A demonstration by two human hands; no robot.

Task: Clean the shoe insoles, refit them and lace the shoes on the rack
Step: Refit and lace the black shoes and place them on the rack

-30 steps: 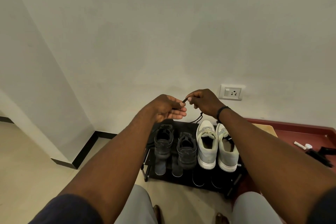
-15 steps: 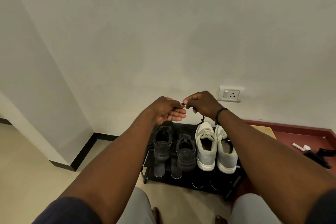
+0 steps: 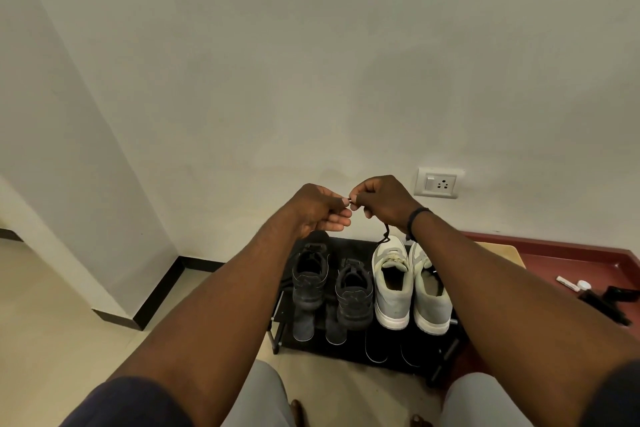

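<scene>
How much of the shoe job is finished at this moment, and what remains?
Little looks done: four insoles lie on the rack in front of the shoes, not refitted; whether they are clean cannot be told. In hand: both hands, left and right, pinch a black lace by its tip above the white shoes. Left: refitting insoles, and lacing the black shoes.

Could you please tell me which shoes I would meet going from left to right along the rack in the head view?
Left black shoe → right black shoe → left white shoe → right white shoe.
</scene>
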